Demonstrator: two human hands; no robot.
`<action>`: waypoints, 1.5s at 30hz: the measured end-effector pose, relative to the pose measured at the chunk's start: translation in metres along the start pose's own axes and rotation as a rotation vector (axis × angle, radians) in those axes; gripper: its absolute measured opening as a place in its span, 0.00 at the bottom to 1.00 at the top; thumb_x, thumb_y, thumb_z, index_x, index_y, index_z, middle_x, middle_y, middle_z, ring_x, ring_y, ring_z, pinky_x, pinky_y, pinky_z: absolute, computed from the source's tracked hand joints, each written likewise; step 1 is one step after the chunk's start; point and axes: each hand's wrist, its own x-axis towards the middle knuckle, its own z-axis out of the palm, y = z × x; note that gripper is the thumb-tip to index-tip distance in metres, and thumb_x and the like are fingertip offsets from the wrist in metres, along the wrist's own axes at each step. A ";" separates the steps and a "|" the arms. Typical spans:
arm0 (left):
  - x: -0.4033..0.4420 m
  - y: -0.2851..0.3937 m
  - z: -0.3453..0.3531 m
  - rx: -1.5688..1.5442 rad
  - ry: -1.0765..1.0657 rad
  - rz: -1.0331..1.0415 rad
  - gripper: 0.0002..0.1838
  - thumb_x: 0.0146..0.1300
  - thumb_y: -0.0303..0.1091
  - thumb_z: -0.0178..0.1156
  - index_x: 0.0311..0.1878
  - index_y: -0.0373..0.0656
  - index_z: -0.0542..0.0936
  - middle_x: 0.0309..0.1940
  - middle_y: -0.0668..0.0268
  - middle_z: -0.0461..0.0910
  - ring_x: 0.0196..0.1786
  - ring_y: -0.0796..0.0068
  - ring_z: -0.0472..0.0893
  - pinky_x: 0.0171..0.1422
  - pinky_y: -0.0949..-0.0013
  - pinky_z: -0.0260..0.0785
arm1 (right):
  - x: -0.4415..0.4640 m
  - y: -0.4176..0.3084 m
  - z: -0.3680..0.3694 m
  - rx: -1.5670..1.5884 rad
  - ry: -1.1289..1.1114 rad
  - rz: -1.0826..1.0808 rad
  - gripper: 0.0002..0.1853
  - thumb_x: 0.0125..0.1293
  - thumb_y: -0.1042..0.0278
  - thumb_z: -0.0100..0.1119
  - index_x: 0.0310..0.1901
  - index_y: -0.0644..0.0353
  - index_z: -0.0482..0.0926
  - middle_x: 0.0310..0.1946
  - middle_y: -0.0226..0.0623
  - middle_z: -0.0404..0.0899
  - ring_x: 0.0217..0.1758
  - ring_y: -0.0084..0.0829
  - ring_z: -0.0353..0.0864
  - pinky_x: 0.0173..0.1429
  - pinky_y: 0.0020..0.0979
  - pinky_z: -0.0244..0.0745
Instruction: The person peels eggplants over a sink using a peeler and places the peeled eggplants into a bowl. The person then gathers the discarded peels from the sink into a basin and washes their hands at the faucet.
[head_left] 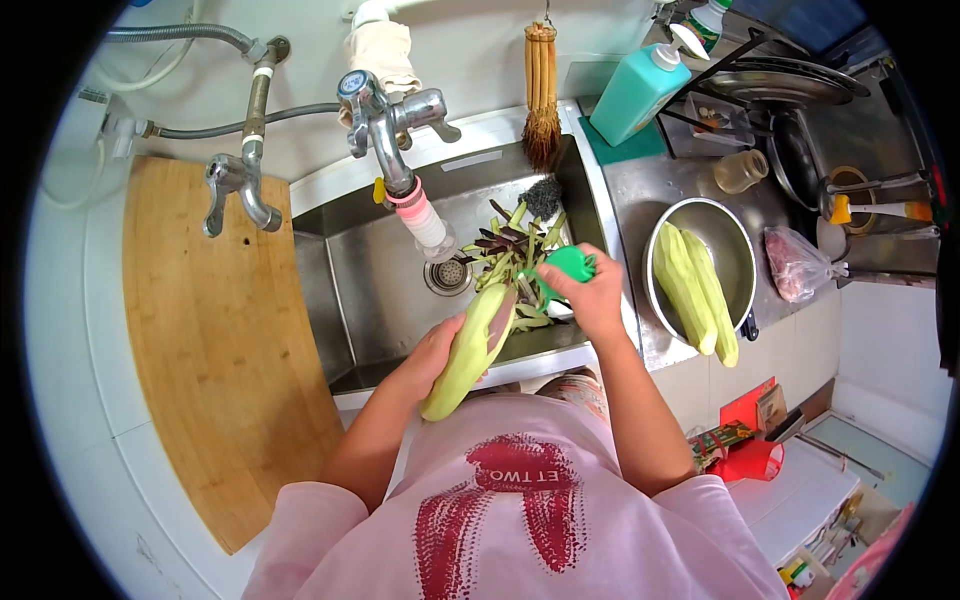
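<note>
Left to right, well left of the left hand (430, 358), a wooden board (215, 340) covers much of a white counter. It is pale, with visible grain and a curved outline in this view. Beyond that hand, a metal tap (235, 190) hangs over the board; a second tap (385, 125), with a ribbed pink and white nozzle (425, 222), stands above the sink (380, 270). The sink is smooth steel with a round, perforated drain (447, 275).

The left hand is closed around the lower part of an eggplant (465, 355), thumb on the near left side, some fingers hidden beneath. The eggplant lies tilted between the two hands, above the sink's front edge: long, pale green, glossy, with a brownish-purple patch along its upper right side.

The right hand (592, 292) pinches a green plastic peeler (570, 264) between thumb and fingers, at the eggplant's upper end. Whether the blade touches the skin cannot be told. Just beyond lie thin, tangled peelings (510, 240), green and dark purple, with a dark, wiry scrubber (542, 198) behind.

Beyond the right hand hangs a bristle brush (540, 95); farther right stands a turquoise pump bottle (638, 95). Right of the hand, on a steel counter (640, 200), a round metal bowl (738, 235) holds peeled eggplants (690, 285), ridged lengthwise, their ends over the rim.
</note>
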 end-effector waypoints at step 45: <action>-0.008 0.010 0.005 0.181 -0.238 0.246 0.31 0.50 0.38 0.64 0.57 0.41 0.66 0.43 0.64 0.73 0.44 0.77 0.73 0.49 0.72 0.68 | -0.006 0.009 -0.007 0.244 -0.186 0.227 0.10 0.50 0.74 0.71 0.32 0.63 0.79 0.25 0.28 0.78 0.27 0.17 0.74 0.34 0.21 0.71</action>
